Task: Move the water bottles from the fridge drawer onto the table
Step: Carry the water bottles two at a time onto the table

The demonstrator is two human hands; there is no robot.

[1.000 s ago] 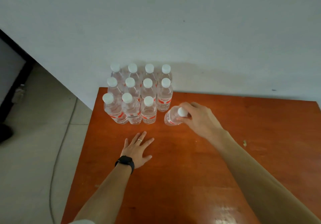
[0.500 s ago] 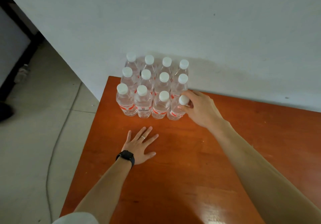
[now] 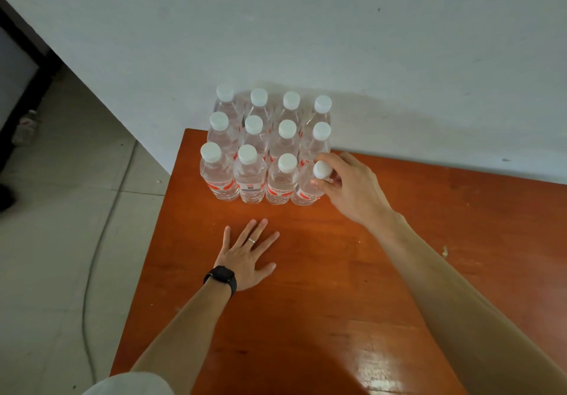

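Observation:
Several clear water bottles (image 3: 248, 177) with white caps and red labels stand in a tight block at the far left corner of the orange-brown wooden table (image 3: 337, 302), against the white wall. My right hand (image 3: 352, 189) grips the neck, just under the cap, of the front-right water bottle (image 3: 306, 187), which stands in the front row, leaning slightly. My left hand (image 3: 248, 256) lies flat on the table in front of the block, fingers spread, a ring on one finger and a black watch on the wrist. No fridge drawer is in view.
The table's left edge (image 3: 153, 259) drops to a pale tiled floor with a cable (image 3: 92, 259) running along it. A dark door frame (image 3: 27, 66) stands far left. A small crumb (image 3: 444, 252) lies on the table at the right.
My right hand has brought the tilted bottle into the front row's right end and stood it nearly upright. My left hand has stayed flat on the table. The view has shifted.

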